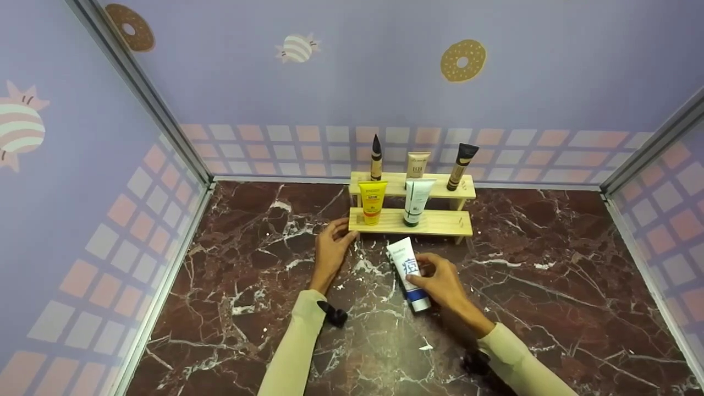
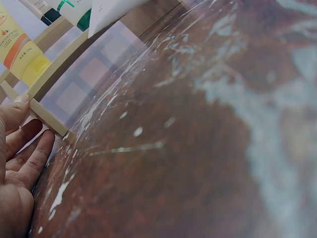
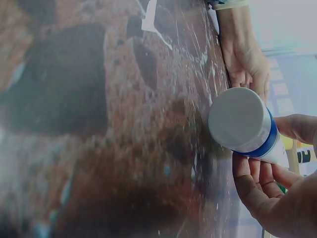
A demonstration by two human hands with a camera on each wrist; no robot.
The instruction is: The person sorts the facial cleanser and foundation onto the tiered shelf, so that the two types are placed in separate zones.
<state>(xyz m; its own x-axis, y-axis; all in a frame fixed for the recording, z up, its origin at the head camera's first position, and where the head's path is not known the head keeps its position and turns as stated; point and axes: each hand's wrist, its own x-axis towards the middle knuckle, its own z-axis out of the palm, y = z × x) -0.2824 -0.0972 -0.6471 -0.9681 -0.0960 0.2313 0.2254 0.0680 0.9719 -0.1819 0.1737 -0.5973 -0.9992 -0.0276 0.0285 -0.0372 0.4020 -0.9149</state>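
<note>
A two-tier wooden display rack stands near the back wall. My left hand holds its left front corner, thumb at the front and fingers along the end; the left wrist view shows the thumb on the lower shelf's corner. My right hand pinches a white squeeze tube with a blue band between thumb and fingers. The tube is tilted in front of the rack, its flat end toward the shelves and its white cap toward me. On the lower shelf stand a yellow tube and a white-and-green tube.
The upper shelf bears a slim black-tipped tube, a beige tube and a leaning black-and-gold tube. Beneath lies a dark red marbled tabletop. Purple patterned walls enclose the back and both sides.
</note>
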